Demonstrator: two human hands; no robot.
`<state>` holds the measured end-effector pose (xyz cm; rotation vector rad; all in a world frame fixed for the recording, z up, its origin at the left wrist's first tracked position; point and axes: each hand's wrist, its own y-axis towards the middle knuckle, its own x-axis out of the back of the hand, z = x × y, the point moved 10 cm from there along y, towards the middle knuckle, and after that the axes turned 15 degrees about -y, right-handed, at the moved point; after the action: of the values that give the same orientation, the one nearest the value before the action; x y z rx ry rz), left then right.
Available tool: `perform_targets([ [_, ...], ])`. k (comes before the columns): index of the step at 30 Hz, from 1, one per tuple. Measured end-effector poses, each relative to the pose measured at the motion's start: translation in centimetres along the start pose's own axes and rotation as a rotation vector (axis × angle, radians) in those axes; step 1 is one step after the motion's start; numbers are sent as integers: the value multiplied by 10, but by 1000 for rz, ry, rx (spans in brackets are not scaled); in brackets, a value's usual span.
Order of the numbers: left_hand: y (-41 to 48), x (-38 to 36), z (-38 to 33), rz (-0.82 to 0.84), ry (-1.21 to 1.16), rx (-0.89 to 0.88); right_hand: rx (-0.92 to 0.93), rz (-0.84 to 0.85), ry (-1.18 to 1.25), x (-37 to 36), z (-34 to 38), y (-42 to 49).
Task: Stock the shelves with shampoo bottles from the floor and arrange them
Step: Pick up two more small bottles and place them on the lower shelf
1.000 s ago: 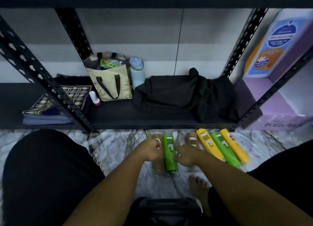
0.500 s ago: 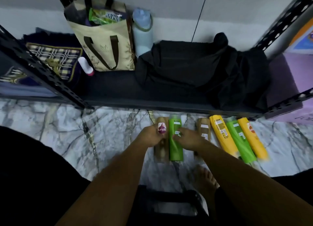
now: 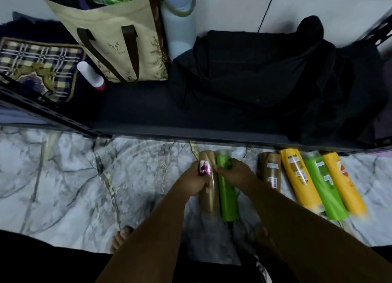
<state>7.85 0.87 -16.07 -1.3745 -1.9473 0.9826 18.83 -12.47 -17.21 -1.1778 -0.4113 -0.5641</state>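
Several shampoo bottles lie on the marble floor in front of a low black shelf [image 3: 191, 132]. My left hand [image 3: 194, 180] grips a brown bottle [image 3: 209, 198] with a purple label near its top. Beside it, my right hand [image 3: 235, 172] grips a green bottle [image 3: 228, 200] near its cap end. To the right, untouched, lie another brown bottle [image 3: 269, 170], a yellow bottle [image 3: 299, 176], a green bottle [image 3: 324, 187] and an orange-yellow bottle [image 3: 341, 178].
The shelf holds a beige tote bag [image 3: 118, 41], a pale blue flask [image 3: 180, 26], a crumpled black cloth [image 3: 275, 79], a small white tube [image 3: 91, 75] and a patterned mat [image 3: 38, 64]. A perforated black post [image 3: 42, 111] slants at left. My bare feet show below.
The view has dropped and closed in on the floor. Both hands have tightened round the brown and green bottles; the brown bottle's purple label has turned up into view.
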Motion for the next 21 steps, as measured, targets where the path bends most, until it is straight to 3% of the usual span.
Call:
perform_targets([
  [5, 5, -4, 29, 74, -185, 167, -9, 66, 217, -23, -11, 3],
  [11, 4, -2, 35, 112, -292, 171, 94, 222, 407, -23, 4, -8],
  [18, -25, 16, -16, 78, -271, -125, 296, 262, 432, 2, 49, -41],
  [21, -45, 27, -45, 53, -209, -275, 274, 231, 447, 19, 58, -54],
])
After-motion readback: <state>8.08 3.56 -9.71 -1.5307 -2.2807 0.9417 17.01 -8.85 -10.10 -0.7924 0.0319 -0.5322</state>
